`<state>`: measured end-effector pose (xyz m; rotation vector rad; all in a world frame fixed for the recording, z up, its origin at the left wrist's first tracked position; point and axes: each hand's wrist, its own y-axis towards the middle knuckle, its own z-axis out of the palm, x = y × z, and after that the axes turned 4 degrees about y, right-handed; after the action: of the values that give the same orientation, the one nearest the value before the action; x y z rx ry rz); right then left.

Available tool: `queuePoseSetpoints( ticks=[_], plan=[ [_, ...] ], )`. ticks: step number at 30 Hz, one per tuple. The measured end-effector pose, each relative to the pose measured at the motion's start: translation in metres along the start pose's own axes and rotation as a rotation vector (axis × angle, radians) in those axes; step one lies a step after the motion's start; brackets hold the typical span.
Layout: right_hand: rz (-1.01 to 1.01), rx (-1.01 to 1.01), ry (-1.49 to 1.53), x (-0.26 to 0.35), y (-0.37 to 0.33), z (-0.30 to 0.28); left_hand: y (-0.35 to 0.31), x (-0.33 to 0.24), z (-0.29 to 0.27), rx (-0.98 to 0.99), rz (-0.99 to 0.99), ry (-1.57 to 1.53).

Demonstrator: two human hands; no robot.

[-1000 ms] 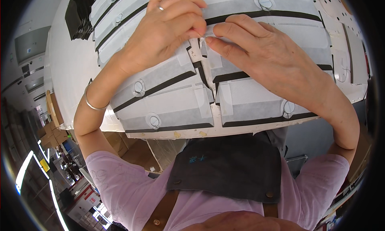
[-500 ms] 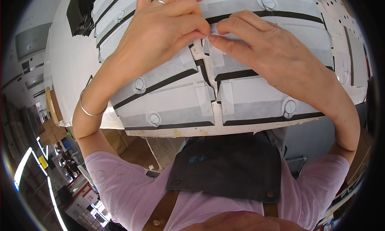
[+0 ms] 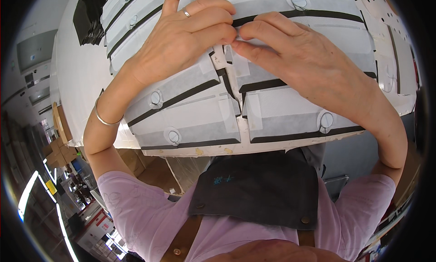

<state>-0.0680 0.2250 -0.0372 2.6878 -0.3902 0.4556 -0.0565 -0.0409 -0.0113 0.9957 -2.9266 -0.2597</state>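
My left hand [image 3: 175, 46], with a ring on one finger and a bangle at the wrist, is closed in a pinch at the gap between two columns of flat pieces. Against it my right hand [image 3: 306, 57] brings thumb and forefinger together at the same spot. Whatever lies between the fingertips is hidden. Under and around the hands lie overlapping white and grey sheet pieces with black edges, such as the front left piece [image 3: 190, 112] and the front right piece [image 3: 290, 109]. Round white discs [image 3: 326, 120] with thin cord sit on them. Clear tape strips [image 3: 254, 111] cover the pieces' inner ends.
A pale work table [image 3: 218, 150] carries the pieces, its worn front edge close to my dark apron [image 3: 254, 184]. A stack of black sheets [image 3: 87, 19] lies at the far left. On the right is a perforated board [image 3: 383, 12]. Cardboard boxes [image 3: 58, 150] stand beyond the table's left side.
Both hands stay at the same gap and have shifted only slightly left in the picture. The left thumb, seen stretched toward the pinch before, is now mostly tucked behind the fingers.
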Motion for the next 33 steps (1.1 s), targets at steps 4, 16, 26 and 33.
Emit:
queuePoseSetpoints(
  ticks=[4,16,26,33],
  plan=[
    [0.005,0.01,-0.01,0.0,0.0,0.0,-0.003,0.003,0.003,-0.018,-0.069,-0.11],
    [0.001,0.075,0.116,-0.003,0.0,-0.011,-0.025,0.027,-0.027,-0.102,-0.196,-0.384],
    [0.031,0.041,0.086,-0.01,-0.005,-0.031,-0.043,-0.057,-0.06,-0.134,-0.451,-0.171],
    [-0.095,0.05,-0.136,0.012,-0.023,-0.034,-0.026,-0.072,-0.035,0.056,-0.238,0.243]
  ],
)
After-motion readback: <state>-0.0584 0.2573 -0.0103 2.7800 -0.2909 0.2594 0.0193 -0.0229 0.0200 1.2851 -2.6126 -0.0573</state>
